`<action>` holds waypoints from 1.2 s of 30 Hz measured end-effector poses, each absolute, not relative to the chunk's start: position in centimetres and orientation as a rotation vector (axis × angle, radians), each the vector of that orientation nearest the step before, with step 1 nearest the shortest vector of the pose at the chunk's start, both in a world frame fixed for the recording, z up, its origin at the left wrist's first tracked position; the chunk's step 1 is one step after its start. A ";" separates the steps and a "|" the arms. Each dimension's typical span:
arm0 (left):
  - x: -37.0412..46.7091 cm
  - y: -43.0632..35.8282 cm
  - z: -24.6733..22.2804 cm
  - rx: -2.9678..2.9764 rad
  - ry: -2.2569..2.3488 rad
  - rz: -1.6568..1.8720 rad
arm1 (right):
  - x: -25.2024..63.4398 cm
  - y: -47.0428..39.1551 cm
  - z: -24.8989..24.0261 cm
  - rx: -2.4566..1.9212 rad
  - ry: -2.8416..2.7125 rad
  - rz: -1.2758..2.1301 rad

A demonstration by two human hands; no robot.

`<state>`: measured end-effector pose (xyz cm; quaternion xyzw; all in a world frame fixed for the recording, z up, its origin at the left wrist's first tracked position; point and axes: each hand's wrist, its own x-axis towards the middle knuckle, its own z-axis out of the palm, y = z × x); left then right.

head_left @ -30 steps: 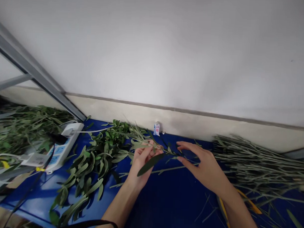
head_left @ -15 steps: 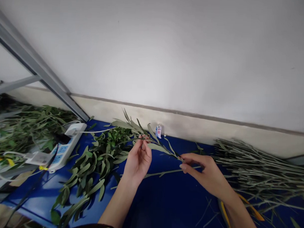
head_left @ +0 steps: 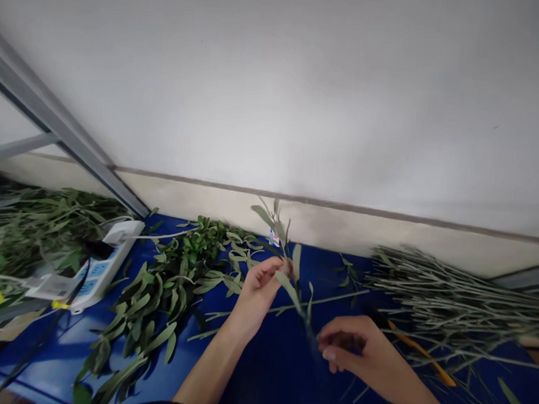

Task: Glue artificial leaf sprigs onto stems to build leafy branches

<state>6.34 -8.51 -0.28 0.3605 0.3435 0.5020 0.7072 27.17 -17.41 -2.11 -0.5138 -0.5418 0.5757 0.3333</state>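
Between my two hands a leafy sprig (head_left: 296, 260) stands at a steep slant over the blue tabletop (head_left: 281, 367). The fingers of my left hand (head_left: 261, 287) are closed round its upper stem, among grey-green leaves. My right hand (head_left: 346, 346) is beside the blurred lower end of the stem, fingers curled; blur hides whether they touch it. Left of my left hand lies a pile of cut leaves (head_left: 173, 287). A bare stem (head_left: 328, 299) lies on the table behind my hands.
Many stripped stems (head_left: 452, 297) are heaped at the right, near an orange-handled tool (head_left: 423, 349). At the left are a white power strip (head_left: 106, 267) with cables, a metal frame (head_left: 73, 130) and more leafy branches (head_left: 43, 223). A pale wall (head_left: 299, 109) rises behind.
The sprig has swung from a shallow slant to a steep one. My right hand has moved down towards me, its fingers looser. My left hand has shifted slightly right. The view has shifted a little.
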 end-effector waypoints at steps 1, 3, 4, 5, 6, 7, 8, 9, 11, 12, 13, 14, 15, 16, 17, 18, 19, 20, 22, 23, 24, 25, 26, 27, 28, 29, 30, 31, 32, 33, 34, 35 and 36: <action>6.4 -8.5 -0.3 0.827 0.761 1.083 | 27.8 -17.2 -2.0 -1.331 -1.426 1.450; 6.4 -8.5 -0.4 0.876 0.751 1.020 | 29.0 -16.5 -1.4 -1.342 -1.405 1.270; 6.5 -8.5 -0.4 0.898 0.743 0.990 | 29.5 -16.1 -0.9 -1.359 -1.375 1.166; 6.5 -8.5 -0.3 0.922 0.735 0.956 | 29.9 -15.7 -0.3 -1.378 -1.342 1.065; 6.5 -8.6 -0.2 0.953 0.727 0.915 | 30.2 -15.2 0.4 -1.388 -1.318 0.984; 6.6 -8.6 -0.1 0.989 0.720 0.869 | 30.4 -14.7 1.1 -1.394 -1.301 0.919; 6.6 -8.7 0.1 1.030 0.712 0.821 | 30.4 -14.3 1.8 -1.392 -1.305 0.864; 6.7 -8.7 0.3 1.073 0.703 0.774 | 30.3 -13.9 2.4 -1.382 -1.323 0.829; 7.0 -8.9 0.7 1.150 0.691 0.691 | 30.0 -13.2 3.3 -1.364 -1.386 0.817; 7.2 -9.0 0.9 1.178 0.688 0.660 | 29.7 -12.9 3.6 -1.358 -1.415 0.827; 7.3 -9.0 1.1 1.204 0.690 0.632 | 29.4 -12.6 3.7 -1.355 -1.439 0.843; 7.5 -9.1 1.2 1.230 0.692 0.606 | 29.2 -12.4 3.7 -1.351 -1.454 0.859; 7.6 -9.1 1.3 1.256 0.695 0.586 | 29.0 -12.3 3.6 -1.344 -1.462 0.872; 7.7 -9.1 1.4 1.282 0.698 0.575 | 28.8 -12.2 3.5 -1.332 -1.467 0.881; 7.8 -9.1 1.5 1.309 0.701 0.569 | 28.7 -12.2 3.3 -1.318 -1.471 0.887; 7.9 -9.1 1.5 1.334 0.706 0.566 | 28.7 -12.2 3.2 -1.302 -1.471 0.891; 7.9 -9.1 1.5 1.355 0.711 0.563 | 28.7 -12.3 3.0 -1.289 -1.469 0.894; 7.9 -9.1 1.6 1.372 0.715 0.558 | 28.7 -12.4 2.9 -1.277 -1.468 0.897; 7.8 -9.2 1.6 1.396 0.725 0.548 | 28.8 -12.7 2.7 -1.262 -1.461 0.910; 7.8 -9.2 1.7 1.407 0.727 0.546 | 28.9 -12.9 2.6 -1.259 -1.456 0.917; 7.8 -9.2 1.7 1.416 0.725 0.548 | 29.0 -13.0 2.6 -1.258 -1.453 0.921; 7.8 -9.3 1.8 1.424 0.721 0.554 | 29.1 -13.2 2.6 -1.258 -1.449 0.921; 7.9 -9.3 1.8 1.430 0.714 0.563 | 29.2 -13.3 2.6 -1.256 -1.443 0.914; 7.9 -9.3 1.9 1.433 0.705 0.569 | 29.3 -13.4 2.7 -1.253 -1.439 0.905; 7.9 -9.4 1.9 1.431 0.697 0.572 | 29.3 -13.4 2.7 -1.246 -1.438 0.899; 8.0 -9.4 1.9 1.424 0.694 0.573 | 29.4 -13.5 2.7 -1.240 -1.438 0.897; 8.0 -9.4 2.0 1.418 0.695 0.567 | 29.4 -13.5 2.7 -1.233 -1.437 0.897; 8.0 -9.5 2.0 1.413 0.696 0.557 | 29.5 -13.5 2.7 -1.230 -1.436 0.902; 7.9 -9.5 2.0 1.408 0.697 0.542 | 29.5 -13.5 2.6 -1.231 -1.431 0.912; 7.9 -9.5 2.0 1.405 0.699 0.525 | 29.6 -13.5 2.6 -1.233 -1.421 0.921; 7.9 -9.5 2.0 1.409 0.701 0.509 | 29.6 -13.5 2.6 -1.232 -1.411 0.932; 7.8 -9.6 2.0 1.415 0.705 0.493 | 29.6 -13.5 2.5 -1.229 -1.401 0.944; 7.8 -9.6 2.1 1.423 0.713 0.480 | 29.7 -13.5 2.4 -1.225 -1.392 0.959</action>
